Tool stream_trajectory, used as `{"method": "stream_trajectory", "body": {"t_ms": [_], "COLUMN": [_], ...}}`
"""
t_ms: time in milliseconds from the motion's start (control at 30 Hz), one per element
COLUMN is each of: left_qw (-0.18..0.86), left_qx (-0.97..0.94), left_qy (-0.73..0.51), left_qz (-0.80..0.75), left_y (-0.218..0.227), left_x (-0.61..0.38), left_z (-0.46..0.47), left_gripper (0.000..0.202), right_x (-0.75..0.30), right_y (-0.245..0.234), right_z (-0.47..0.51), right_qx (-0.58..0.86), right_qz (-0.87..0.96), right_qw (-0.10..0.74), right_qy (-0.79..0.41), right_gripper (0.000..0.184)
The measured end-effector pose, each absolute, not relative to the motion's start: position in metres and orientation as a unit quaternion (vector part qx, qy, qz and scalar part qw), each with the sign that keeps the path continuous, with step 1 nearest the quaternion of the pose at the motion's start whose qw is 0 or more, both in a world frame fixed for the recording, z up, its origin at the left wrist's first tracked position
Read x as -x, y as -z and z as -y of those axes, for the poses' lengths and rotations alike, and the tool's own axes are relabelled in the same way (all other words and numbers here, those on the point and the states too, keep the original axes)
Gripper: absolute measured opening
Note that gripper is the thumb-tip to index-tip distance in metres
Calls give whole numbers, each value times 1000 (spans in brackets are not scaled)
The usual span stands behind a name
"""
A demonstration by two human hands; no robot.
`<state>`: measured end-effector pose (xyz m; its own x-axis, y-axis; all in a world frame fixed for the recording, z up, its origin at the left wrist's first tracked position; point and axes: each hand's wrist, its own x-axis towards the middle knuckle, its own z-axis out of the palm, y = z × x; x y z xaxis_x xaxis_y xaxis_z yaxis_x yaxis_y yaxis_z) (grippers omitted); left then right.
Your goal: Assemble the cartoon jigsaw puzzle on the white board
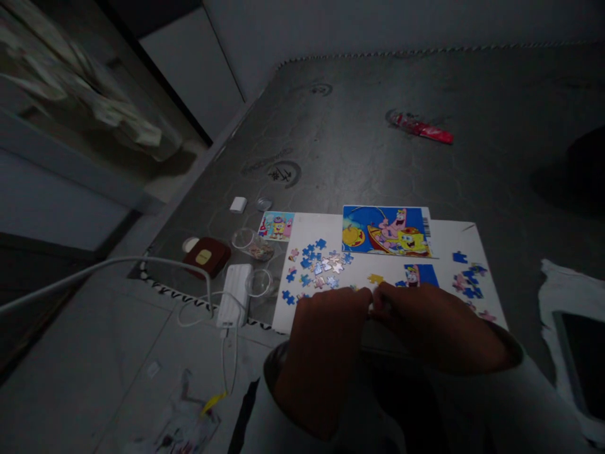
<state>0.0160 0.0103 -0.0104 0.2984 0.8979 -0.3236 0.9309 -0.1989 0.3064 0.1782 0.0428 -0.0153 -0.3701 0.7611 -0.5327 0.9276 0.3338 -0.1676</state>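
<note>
My left hand [333, 315] and my right hand [416, 312] meet over the near edge of a white board [309, 224], fingers curled in and fingertips close together. Whatever lies between the fingertips is too dark and hidden to name. Just beyond them is a yellow jigsaw piece [376, 278]. A joined puzzle section [428, 275] with a blue ground shows partly behind my right hand. Loose blue and pale jigsaw pieces [325, 265] spread across the board's left side, and more pieces [472, 284] are at its right. A cartoon picture card [392, 231] rests at the board's far side.
Left of the board are a small cartoon card [276, 226], a clear cup with bits inside [259, 248], a white power bank [235, 295] with cables and a brown case [207, 257]. A red packet [428, 131] lies farther back. A dark phone [583, 353] is at right.
</note>
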Motion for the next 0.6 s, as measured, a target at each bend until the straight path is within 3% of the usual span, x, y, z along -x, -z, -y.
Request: {"method": "stream_trajectory", "body": {"t_ms": [600], "left_qw": [200], "left_qx": [-774], "left_qy": [63], "left_qz": [-598], "left_y": [10], "left_x": [-20], "left_z": [-12], "left_gripper": [24], "right_x": [-183], "right_y": [19], "right_z": [-42], "right_qx": [-548], "right_qz": [-779], "right_qw": [189], "right_qy": [238], "right_gripper": [16]}}
